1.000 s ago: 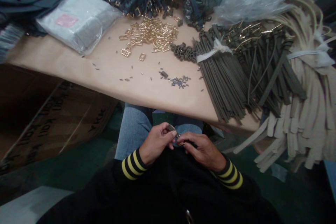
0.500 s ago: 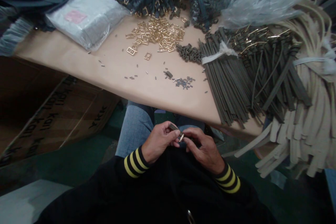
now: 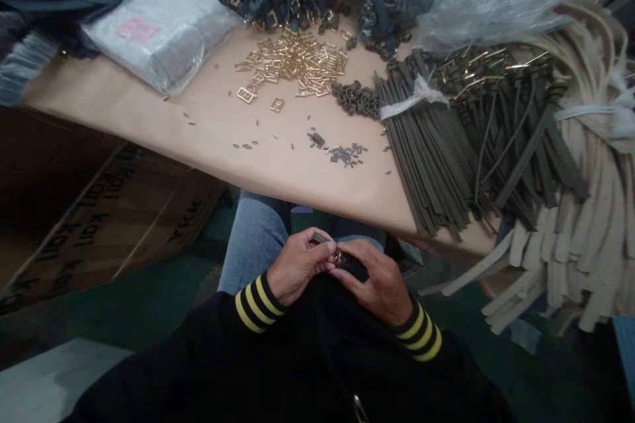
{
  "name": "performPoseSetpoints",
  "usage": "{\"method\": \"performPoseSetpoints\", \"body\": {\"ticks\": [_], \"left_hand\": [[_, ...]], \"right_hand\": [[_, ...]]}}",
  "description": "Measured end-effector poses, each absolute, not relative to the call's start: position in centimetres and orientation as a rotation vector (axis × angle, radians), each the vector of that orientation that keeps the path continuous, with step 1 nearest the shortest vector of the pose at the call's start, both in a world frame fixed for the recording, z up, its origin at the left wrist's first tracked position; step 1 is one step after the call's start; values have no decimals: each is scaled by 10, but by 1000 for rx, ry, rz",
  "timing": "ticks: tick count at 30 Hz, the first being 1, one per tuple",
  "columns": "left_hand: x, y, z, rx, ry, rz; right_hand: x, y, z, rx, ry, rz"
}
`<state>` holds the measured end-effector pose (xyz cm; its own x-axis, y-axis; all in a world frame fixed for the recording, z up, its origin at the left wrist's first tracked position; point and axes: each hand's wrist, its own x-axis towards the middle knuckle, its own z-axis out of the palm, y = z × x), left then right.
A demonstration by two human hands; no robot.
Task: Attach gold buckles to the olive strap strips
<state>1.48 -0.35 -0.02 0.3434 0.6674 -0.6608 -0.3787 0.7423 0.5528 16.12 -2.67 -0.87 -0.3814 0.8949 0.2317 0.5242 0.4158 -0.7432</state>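
Note:
Over my lap, my left hand pinches a short dark olive strap between thumb and fingers. At the strap's right end sits a small gold buckle. My right hand meets it from the right, with thumb and forefinger closed around the buckle. The fingers partly hide both pieces, so how the strap runs through the buckle cannot be made out. On the table lie a heap of gold buckles and a small pile of short metal pins.
The paper-covered table edge lies just beyond my hands. A tied bundle of olive straps and beige straps overhang on the right. Small olive loops sit beside them. A plastic-wrapped package is at left; below stands a cardboard box.
My right hand has shifted slightly left, its thumb and forefinger spread further around the buckle. The buckle has turned and moved a little left. My left hand still holds the strap.

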Motion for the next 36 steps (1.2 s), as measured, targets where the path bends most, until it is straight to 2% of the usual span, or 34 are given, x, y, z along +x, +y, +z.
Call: {"method": "performPoseSetpoints", "body": {"ticks": [10, 17, 20, 26, 36], "left_hand": [[15, -6, -2, 321, 1015, 702], [14, -5, -3, 529, 1044, 715], [13, -5, -6, 590, 1034, 721], [10, -5, -13, 783, 1075, 699], [12, -10, 0, 1398, 1259, 745]], "right_hand": [[164, -24, -6, -1173, -2058, 860], [165, -24, -7, -1196, -2016, 931], [166, -24, -6, -1226, -1915, 1068], [164, -28, -8, -1339, -1537, 1565], [156, -26, -21, -1389, -1115, 1770]]}}
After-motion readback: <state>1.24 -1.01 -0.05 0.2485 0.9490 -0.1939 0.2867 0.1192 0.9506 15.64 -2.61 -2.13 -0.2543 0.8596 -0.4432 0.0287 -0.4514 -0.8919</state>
